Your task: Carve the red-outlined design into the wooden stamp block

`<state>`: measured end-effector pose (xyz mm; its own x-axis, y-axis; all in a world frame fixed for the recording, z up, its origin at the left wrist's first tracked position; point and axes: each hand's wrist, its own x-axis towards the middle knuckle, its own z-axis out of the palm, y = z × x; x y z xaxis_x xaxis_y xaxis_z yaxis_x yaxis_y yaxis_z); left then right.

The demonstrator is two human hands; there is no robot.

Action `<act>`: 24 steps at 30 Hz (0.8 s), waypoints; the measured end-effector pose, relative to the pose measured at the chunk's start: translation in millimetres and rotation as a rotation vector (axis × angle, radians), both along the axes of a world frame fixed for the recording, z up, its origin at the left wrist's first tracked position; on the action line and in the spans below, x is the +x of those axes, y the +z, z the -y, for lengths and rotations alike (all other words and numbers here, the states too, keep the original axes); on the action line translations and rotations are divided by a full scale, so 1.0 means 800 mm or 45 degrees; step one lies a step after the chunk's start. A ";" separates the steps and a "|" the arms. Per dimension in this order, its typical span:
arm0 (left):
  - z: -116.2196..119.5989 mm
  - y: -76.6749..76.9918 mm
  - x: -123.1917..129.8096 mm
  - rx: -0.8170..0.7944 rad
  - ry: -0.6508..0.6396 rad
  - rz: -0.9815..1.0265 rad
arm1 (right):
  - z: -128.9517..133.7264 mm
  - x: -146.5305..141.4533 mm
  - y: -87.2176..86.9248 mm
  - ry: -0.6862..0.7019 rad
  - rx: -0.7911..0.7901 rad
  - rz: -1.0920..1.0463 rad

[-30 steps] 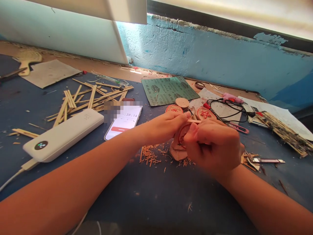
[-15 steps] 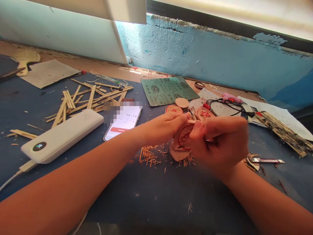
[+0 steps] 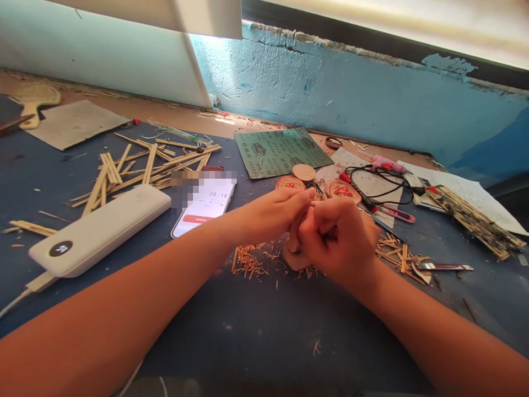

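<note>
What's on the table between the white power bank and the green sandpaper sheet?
Head view: a phone with its screen lit lies between the power bank and the sandpaper sheet; loose wooden sticks sit just behind it.

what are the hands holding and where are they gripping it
Both the left hand and the right hand clasp a round wooden disc, gripping its upper part; its lower edge shows below. Any tool in the right fist is hidden.

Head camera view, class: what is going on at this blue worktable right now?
A person holds a round wooden disc upright on the blue table, the left hand gripping its top and the right hand closed in a fist against it. Whether the fist holds a tool is hidden. Wood shavings lie beside the disc. A phone, a white power bank and loose wooden sticks lie to the left.
</note>
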<state>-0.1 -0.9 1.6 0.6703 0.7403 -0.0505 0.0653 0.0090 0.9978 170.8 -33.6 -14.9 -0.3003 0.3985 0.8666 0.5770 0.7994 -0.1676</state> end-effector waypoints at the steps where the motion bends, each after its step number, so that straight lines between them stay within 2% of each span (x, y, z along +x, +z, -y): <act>1: -0.001 0.000 0.000 0.020 -0.001 -0.018 | 0.001 0.001 0.002 -0.002 -0.003 -0.020; 7: -0.001 0.005 -0.001 0.172 0.074 -0.146 | 0.010 0.002 0.035 0.147 -0.171 0.054; 9: -0.001 0.005 -0.001 0.185 0.069 -0.142 | 0.011 -0.001 0.040 0.164 -0.179 0.081; 12: 0.000 0.005 0.000 0.165 0.084 -0.127 | 0.012 -0.005 0.032 0.141 -0.176 0.077; 18: 0.004 0.006 -0.001 0.034 0.000 -0.011 | 0.010 -0.007 0.008 -0.132 -0.104 -0.037; 24: 0.002 -0.004 0.002 -0.030 0.037 0.045 | 0.001 -0.003 0.002 -0.078 -0.085 0.044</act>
